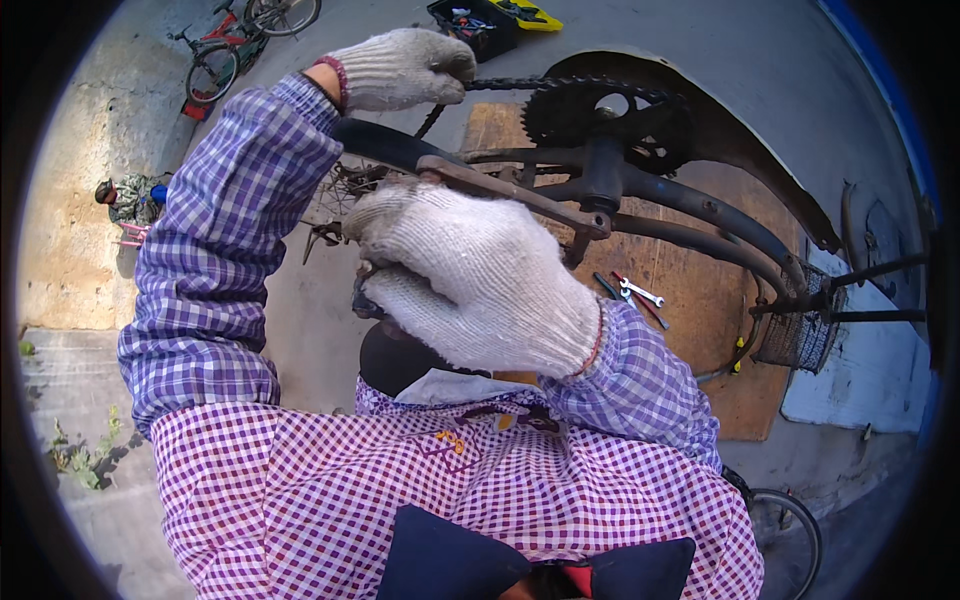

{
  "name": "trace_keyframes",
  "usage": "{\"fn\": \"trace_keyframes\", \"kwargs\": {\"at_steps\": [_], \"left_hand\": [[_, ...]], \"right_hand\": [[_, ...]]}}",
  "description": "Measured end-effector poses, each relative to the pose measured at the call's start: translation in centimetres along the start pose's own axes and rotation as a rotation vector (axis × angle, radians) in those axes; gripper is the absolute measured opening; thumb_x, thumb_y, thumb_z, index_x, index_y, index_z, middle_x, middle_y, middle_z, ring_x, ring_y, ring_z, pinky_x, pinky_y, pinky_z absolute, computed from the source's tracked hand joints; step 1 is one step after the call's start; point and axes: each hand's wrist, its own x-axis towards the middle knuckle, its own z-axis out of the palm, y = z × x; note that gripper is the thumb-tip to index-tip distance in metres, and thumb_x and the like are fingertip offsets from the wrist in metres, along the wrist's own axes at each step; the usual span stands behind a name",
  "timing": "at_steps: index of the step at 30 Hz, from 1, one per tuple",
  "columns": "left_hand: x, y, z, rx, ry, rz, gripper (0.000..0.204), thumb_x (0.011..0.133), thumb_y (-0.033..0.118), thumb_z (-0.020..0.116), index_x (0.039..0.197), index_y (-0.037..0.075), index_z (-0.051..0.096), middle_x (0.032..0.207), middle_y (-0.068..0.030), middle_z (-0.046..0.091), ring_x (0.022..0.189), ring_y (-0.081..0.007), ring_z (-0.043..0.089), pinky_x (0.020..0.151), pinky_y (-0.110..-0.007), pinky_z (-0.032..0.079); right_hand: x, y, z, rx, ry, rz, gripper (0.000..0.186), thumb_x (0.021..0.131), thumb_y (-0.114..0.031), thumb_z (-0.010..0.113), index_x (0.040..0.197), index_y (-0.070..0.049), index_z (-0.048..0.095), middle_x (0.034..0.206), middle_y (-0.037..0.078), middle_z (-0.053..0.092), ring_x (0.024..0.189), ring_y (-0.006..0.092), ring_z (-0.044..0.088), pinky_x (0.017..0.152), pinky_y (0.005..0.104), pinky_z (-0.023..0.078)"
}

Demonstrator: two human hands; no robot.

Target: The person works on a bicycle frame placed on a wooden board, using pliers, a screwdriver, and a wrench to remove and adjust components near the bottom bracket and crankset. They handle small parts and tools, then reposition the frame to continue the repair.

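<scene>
A bicycle frame (690,205) with bare, worn dark tubes lies before me. White knitted gloves cover both my hands. At the upper left, my left hand (405,70) has its fingers closed on the chain (515,84), which runs right to the dark toothed chainring (560,118). My right hand (475,270) is lower and nearer, by the outer end of the rusty crank arm (535,200). Its fingers curl round a dark pedal (366,295), mostly hidden by the glove. A black curved part (375,140) passes between my hands.
Wrenches (640,292) and pliers (608,287) lie on a wooden board (700,345) below the frame. A wire basket (795,335) is at the right. Beyond are a dark toolbox (478,28), a red bicycle (222,38) and, far left, another person (135,200).
</scene>
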Motion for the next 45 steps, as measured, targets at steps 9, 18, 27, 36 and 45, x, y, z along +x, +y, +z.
{"fn": "trace_keyframes", "kwargs": {"at_steps": [9, 18, 27, 36, 45], "left_hand": [[-8.2, -8.6, -0.6, -0.136, -0.072, 0.161, 0.032, 0.087, 0.026, 0.071, 0.111, 0.005, 0.074, 0.104, -0.0161, 0.076, 0.100, -0.0312, 0.071, 0.089, -0.043, 0.054], [-10.0, -8.9, -1.6, 0.015, -0.097, 0.185, 0.035, 0.084, 0.027, 0.070, 0.109, 0.004, 0.075, 0.099, -0.0189, 0.075, 0.096, -0.0343, 0.071, 0.084, -0.047, 0.053], [-2.4, -3.2, -0.3, -0.200, -0.013, 0.028, 0.040, 0.091, 0.026, 0.073, 0.121, 0.000, 0.071, 0.102, -0.0145, 0.073, 0.096, -0.0252, 0.071, 0.096, -0.039, 0.056], [-0.5, 0.2, -2.5, -0.429, -0.096, -0.030, 0.064, 0.085, 0.035, 0.078, 0.134, -0.005, 0.066, 0.113, -0.0179, 0.074, 0.106, -0.0277, 0.069, 0.098, -0.037, 0.054], [1.9, 3.2, -4.8, -0.464, -0.156, -0.028, 0.060, 0.086, 0.035, 0.074, 0.133, -0.002, 0.068, 0.110, -0.0137, 0.074, 0.101, -0.0227, 0.071, 0.098, -0.038, 0.054]], "right_hand": [[3.1, -3.3, 9.8, 0.054, 0.023, -0.029, 0.026, 0.083, -0.008, 0.080, 0.107, 0.000, 0.073, 0.109, 0.019, 0.075, 0.098, 0.0287, 0.076, 0.085, 0.0386, 0.061], [3.7, -4.4, 13.1, -0.098, 0.010, -0.024, 0.027, 0.084, -0.006, 0.079, 0.110, 0.002, 0.073, 0.111, 0.018, 0.075, 0.099, 0.0290, 0.076, 0.088, 0.0378, 0.061], [1.2, -1.1, 2.7, -0.020, 0.028, 0.018, 0.026, 0.081, -0.011, 0.082, 0.105, -0.002, 0.074, 0.114, 0.017, 0.076, 0.094, 0.0318, 0.077, 0.080, 0.0378, 0.062], [1.6, -2.5, -0.3, 0.018, 0.048, -0.017, 0.022, 0.085, -0.016, 0.080, 0.103, -0.005, 0.074, 0.119, 0.016, 0.075, 0.093, 0.0306, 0.077, 0.078, 0.0373, 0.062], [1.7, -4.1, -3.6, 0.084, 0.043, -0.010, 0.018, 0.089, -0.017, 0.076, 0.102, -0.005, 0.073, 0.106, 0.015, 0.073, 0.084, 0.0304, 0.074, 0.073, 0.0383, 0.061]]}}
